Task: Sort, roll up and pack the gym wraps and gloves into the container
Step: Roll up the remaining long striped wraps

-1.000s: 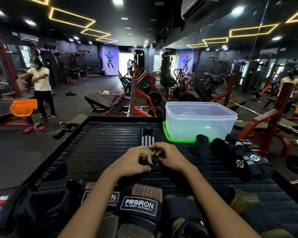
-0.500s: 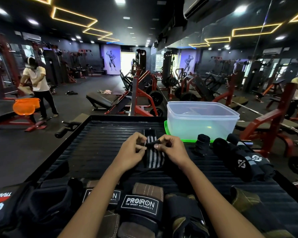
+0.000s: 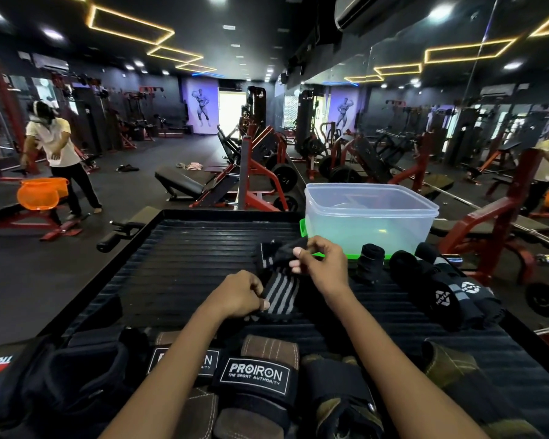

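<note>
the black grey-striped elastic wrist wrap lies on the black ribbed bench, long axis running away from the person; left hand fingers pinch its near end, right hand fingers pinch its folded far end before the clear plastic container; the near edge is hidden under the left hand

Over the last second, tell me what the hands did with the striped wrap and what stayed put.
The hands began pressed together over the striped wrap. Since then they have drawn apart: the right hand lifted the wrap's far end up toward the container, while the left hand pulled back and pinches the near end against the mat, so the wrap is stretched out. The container, the rolled wraps and the gloves did not move.
</note>
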`<state>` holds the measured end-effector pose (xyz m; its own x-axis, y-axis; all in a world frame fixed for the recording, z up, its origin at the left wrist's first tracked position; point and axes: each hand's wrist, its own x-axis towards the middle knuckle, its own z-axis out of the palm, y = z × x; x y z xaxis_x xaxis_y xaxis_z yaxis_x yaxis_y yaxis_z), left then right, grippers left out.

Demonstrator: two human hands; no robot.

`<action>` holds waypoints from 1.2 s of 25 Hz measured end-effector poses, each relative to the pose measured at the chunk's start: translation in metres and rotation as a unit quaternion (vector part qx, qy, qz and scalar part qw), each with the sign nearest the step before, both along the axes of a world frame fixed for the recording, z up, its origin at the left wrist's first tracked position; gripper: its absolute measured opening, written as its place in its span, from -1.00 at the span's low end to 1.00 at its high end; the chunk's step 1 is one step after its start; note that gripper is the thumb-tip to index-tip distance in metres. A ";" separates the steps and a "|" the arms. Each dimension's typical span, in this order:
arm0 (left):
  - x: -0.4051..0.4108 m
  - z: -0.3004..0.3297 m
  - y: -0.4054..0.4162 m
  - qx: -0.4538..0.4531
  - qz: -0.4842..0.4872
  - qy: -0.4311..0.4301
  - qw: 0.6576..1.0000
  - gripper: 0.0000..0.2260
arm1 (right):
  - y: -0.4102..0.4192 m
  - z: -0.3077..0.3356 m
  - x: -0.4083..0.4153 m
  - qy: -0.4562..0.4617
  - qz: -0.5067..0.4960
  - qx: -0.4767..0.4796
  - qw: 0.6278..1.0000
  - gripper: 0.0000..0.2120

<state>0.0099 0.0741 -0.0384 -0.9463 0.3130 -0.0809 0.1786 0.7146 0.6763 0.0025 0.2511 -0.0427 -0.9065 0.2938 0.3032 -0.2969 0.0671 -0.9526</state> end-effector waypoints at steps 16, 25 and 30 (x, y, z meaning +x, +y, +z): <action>0.001 -0.005 0.000 0.061 -0.020 -0.098 0.993 -0.74 | 0.005 0.002 0.007 -0.043 0.014 0.215 0.976 -0.89; 0.006 -0.001 0.001 0.081 -0.033 -0.114 0.990 -0.85 | 0.016 -0.013 -0.002 -0.057 0.102 0.332 0.936 -0.22; 0.006 0.002 0.001 0.049 -0.022 -0.072 0.996 -0.97 | 0.016 -0.018 -0.007 -0.069 0.081 0.448 0.888 -0.53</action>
